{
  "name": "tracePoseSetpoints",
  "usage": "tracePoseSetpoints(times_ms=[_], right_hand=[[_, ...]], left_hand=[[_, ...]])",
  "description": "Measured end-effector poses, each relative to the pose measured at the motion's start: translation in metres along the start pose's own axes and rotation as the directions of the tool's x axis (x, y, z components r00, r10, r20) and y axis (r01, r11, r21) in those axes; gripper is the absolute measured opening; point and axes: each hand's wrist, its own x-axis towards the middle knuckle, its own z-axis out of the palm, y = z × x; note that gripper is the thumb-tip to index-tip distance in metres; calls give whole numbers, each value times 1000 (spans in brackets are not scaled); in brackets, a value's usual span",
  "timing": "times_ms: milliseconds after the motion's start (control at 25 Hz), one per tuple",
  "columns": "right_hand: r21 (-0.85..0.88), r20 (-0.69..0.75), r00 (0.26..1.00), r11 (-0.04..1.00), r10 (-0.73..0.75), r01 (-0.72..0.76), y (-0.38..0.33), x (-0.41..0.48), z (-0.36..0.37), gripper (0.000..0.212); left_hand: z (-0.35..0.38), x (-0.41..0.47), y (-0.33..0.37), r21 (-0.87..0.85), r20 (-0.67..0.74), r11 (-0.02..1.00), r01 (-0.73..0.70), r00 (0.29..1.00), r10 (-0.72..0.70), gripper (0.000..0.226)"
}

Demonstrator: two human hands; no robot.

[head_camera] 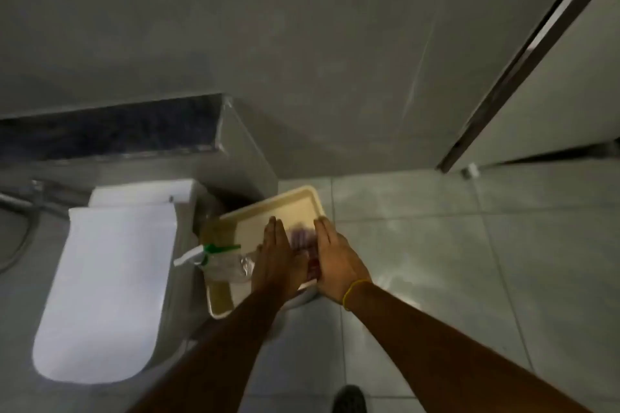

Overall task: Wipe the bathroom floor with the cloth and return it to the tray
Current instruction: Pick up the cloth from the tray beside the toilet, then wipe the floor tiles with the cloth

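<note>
A beige tray [295,203] sits raised beside the toilet, on something white and round below it. A reddish-purple cloth [303,241] lies in the tray, blurred and partly hidden. My left hand [280,256] and my right hand [335,261] rest flat with fingers stretched out, one on each side of the cloth and touching it. Whether either hand grips the cloth cannot be told. The grey tiled floor [453,261] stretches to the right.
A clear spray bottle [221,261] with a green and white nozzle lies in the tray's left part. A white toilet [110,285] with its lid down stands at the left. A door's edge [523,57] rises at the right. A dark shoe [349,401] shows at the bottom.
</note>
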Motion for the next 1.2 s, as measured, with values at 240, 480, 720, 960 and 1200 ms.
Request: tracePoseSetpoints(times_ms=[240, 480, 720, 960, 1200], right_hand=[[4, -45, 977, 978, 209, -209, 70, 118, 145, 90], [48, -211, 940, 963, 269, -265, 97, 157, 200, 58], [203, -153, 988, 979, 34, -2, 90, 123, 126, 57], [407, -315, 941, 913, 122, 18, 173, 34, 47, 61], [430, -370, 877, 893, 306, -130, 369, -95, 49, 61]], left_hand=[[140, 102, -88, -141, 235, 949, 280, 941, -243, 36], [187, 137, -113, -241, 139, 881, 407, 913, -383, 63], [158, 128, -84, -579, -41, 778, 244, 944, -326, 65], [186, 70, 40, -654, 2, 755, 51, 998, -66, 12], [347, -15, 158, -636, 225, 771, 28, 963, 150, 34]])
